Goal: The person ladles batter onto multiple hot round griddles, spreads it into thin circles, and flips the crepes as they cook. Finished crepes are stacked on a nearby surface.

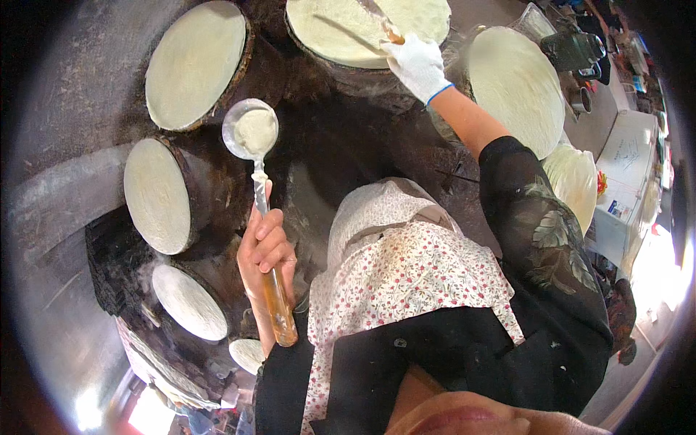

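My bare left hand [268,246] is closed around the wooden handle of a ladle [260,194]. A lump of pale, wet batter [255,133] sits in the ladle's bowl, and some clings to its neck. At the far middle, my right hand [419,67], in a white glove with a blue cuff, grips a spreading scraper [374,10] by its wooden end. The scraper lies over a thin round sheet of pale batter [337,35] on a round griddle, its blade partly cut off by the upper edge.
Round griddles topped with pale sheets curve around me: far left [196,65], left [157,196], lower left [190,302] and right [516,90]. Another pale sheet [571,183] hangs or lies at the right. Beyond stand a dark green jug-like container [569,51] and a white box [629,163].
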The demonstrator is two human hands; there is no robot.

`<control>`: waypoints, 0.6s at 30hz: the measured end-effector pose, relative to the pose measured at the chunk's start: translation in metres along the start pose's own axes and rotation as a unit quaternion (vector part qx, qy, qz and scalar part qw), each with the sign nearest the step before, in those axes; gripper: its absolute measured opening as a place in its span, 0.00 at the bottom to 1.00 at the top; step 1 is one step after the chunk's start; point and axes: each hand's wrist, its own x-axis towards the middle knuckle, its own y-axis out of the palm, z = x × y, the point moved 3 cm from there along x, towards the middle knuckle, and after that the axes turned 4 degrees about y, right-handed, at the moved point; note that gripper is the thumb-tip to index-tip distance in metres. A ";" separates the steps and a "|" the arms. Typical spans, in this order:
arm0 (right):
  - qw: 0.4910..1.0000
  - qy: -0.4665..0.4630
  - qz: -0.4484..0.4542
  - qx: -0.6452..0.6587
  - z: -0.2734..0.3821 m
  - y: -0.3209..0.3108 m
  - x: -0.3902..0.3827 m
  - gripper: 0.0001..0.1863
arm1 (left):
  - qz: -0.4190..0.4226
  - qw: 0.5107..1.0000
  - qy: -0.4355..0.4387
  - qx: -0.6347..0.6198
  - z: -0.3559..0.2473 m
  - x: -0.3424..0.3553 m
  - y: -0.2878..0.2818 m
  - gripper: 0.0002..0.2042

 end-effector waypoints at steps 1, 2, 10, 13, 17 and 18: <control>0.998 0.050 0.029 0.020 -0.004 0.005 0.001 0.15 | -0.011 1.000 -0.001 -0.001 -0.001 0.001 0.001 0.21; 0.992 0.085 0.046 0.076 -0.006 0.007 0.003 0.12 | -0.013 1.000 -0.008 -0.002 0.000 0.000 0.002 0.21; 0.982 -0.020 -0.187 -0.016 -0.004 -0.073 0.007 0.04 | -0.008 1.000 -0.020 0.013 -0.004 -0.002 0.008 0.21; 0.989 0.095 -0.091 0.061 0.000 -0.075 -0.010 0.07 | -0.001 0.999 -0.041 -0.024 -0.003 -0.003 0.010 0.22; 0.993 0.063 -0.088 0.050 -0.012 -0.058 -0.025 0.10 | 0.063 0.987 -0.086 -0.122 0.032 -0.023 -0.010 0.25; 0.993 0.062 -0.064 0.071 -0.025 -0.057 -0.019 0.09 | 0.031 0.992 -0.061 -0.106 0.030 -0.026 -0.014 0.26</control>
